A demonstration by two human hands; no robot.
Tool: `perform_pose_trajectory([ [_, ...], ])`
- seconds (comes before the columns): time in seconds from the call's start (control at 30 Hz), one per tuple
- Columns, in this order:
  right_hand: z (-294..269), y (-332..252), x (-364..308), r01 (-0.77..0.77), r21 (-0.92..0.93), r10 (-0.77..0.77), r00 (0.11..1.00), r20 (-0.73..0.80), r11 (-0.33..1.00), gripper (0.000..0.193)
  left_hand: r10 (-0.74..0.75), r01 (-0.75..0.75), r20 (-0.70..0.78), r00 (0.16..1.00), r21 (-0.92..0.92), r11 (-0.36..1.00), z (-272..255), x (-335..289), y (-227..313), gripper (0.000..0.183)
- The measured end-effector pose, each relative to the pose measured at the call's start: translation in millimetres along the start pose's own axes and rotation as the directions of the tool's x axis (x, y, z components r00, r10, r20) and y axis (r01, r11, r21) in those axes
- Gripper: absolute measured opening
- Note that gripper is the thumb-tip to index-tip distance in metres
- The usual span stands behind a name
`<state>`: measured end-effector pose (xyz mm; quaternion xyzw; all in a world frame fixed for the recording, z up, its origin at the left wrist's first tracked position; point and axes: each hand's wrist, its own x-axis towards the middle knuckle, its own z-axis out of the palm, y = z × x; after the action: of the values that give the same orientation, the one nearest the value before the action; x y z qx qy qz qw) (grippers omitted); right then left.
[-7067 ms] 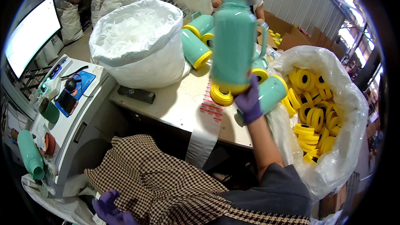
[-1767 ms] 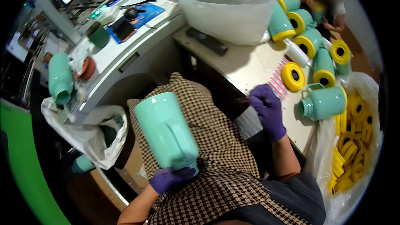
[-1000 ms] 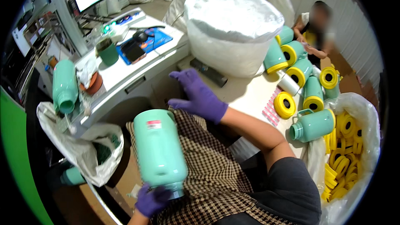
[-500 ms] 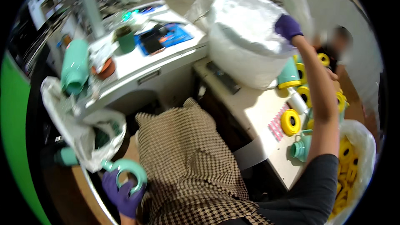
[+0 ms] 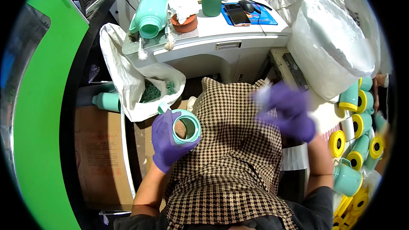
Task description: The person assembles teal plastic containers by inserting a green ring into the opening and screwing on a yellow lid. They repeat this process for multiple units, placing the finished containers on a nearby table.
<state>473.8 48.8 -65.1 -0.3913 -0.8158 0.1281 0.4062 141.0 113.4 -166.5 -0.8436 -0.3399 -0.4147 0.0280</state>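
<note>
My left hand [image 5: 167, 138], in a purple glove, grips a mint-green plastic bottle shell [image 5: 196, 124] in front of the apron. Its round threaded mouth faces up, a handle stub sticks out at its upper left, and brown cardboard shows through the hollow inside. My right hand [image 5: 289, 110], gloved in purple too, is over the right side of my lap, smeared by motion. A pale, blurred thing [image 5: 262, 97] shows at its fingertips; what it is I cannot make out. The checked apron [image 5: 230, 145] covers my lap beneath both hands.
A white bag [image 5: 315, 51] stands right on the bench. Mint-green bottles with yellow bases [image 5: 350, 96] and a yellow ring [image 5: 337, 143] lie beside it. Left are a sack of green scraps [image 5: 123, 76] and a cardboard box [image 5: 100, 157]. Ahead, a white desk [image 5: 266, 36] holds a phone [image 5: 237, 14].
My right hand has come back from the white bag to over my lap. The bottle shell in my left hand now shows its mouth upward, nearer the apron's middle. The view has swung left.
</note>
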Motion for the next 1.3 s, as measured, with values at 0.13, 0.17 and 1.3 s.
perform_pose_trajectory([
  [0.13, 130, -25, 14, -0.041, 0.239, 0.033, 0.999, 0.038, 0.97, 0.033, 0.02, -0.012, 0.045, 0.999, -0.161, 0.987, -2, 13, 5, 0.073],
  [0.17, 143, -25, 17, -0.06, 0.202, 0.054, 0.998, 0.039, 0.978, 0.033, -0.008, 0.02, 0.066, 0.998, -0.186, 0.982, -7, 14, 6, 0.073],
  [1.3, 143, 43, 173, 0.073, -0.504, -0.143, 0.985, -0.101, 0.86, 0.049, -0.715, 0.723, -0.229, 0.661, -0.06, 0.688, -137, -83, -77, 0.07],
])
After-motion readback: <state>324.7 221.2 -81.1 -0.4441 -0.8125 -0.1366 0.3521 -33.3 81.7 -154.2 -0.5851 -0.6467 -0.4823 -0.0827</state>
